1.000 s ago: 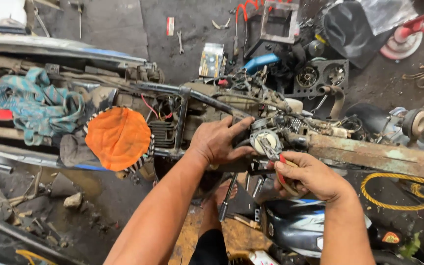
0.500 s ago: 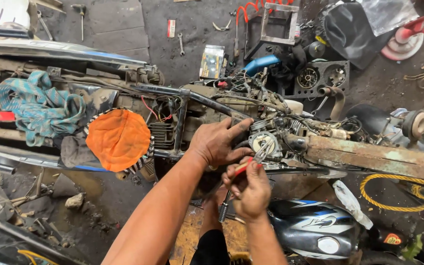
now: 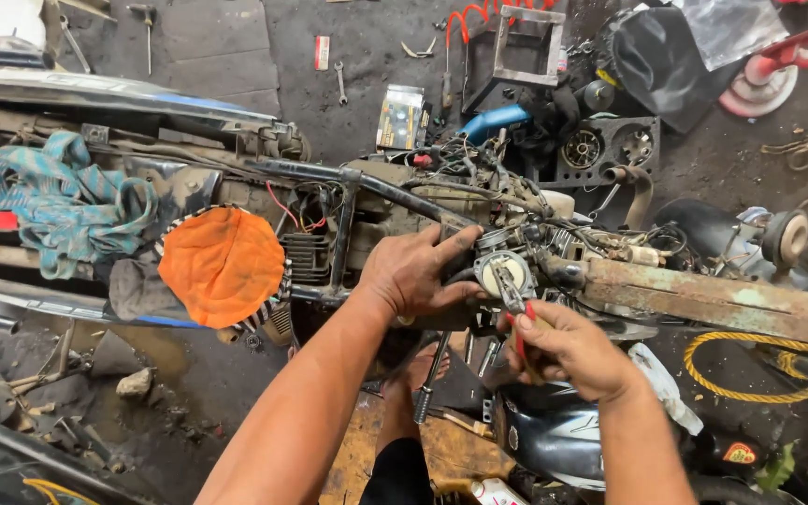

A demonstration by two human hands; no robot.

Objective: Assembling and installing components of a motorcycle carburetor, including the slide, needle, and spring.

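Your left hand [image 3: 418, 276] lies clenched over the engine side of a stripped motorcycle frame [image 3: 348, 187], thumb stretched toward a round metal carburettor mouth [image 3: 505, 271] that sits at the middle of the machine, just left of a rusty, paint-flaked beam [image 3: 722, 299]. Your right hand [image 3: 568, 346] is closed in a firm grip on red-handled pliers [image 3: 516, 313], whose jaws reach up onto the lower rim of that round opening. What the jaws bite on is too small to tell.

An orange cloth [image 3: 222, 266] is draped over a striped rag on the frame to the left, with a teal rope bundle [image 3: 58, 201] farther left still. A dark screwdriver-like tool [image 3: 430, 374] hangs below your left hand, above a scrap of wooden board [image 3: 441, 449] on the floor. A glossy black-and-blue fairing [image 3: 554, 435] lies under your right wrist, and a coil of yellow rope [image 3: 741, 374] rests to the right. Spanners and a small carton [image 3: 402, 117] are scattered on the oily floor [image 3: 236, 37] beyond the frame.

To work well here, by the look of it, keep your left hand braced so the carburettor body cannot rock, hold the pliers square to the rim, and squeeze only as hard as the small part needs. A slanted pull would likely slip off the metal edge toward the loose wiring [image 3: 465, 159] just above.
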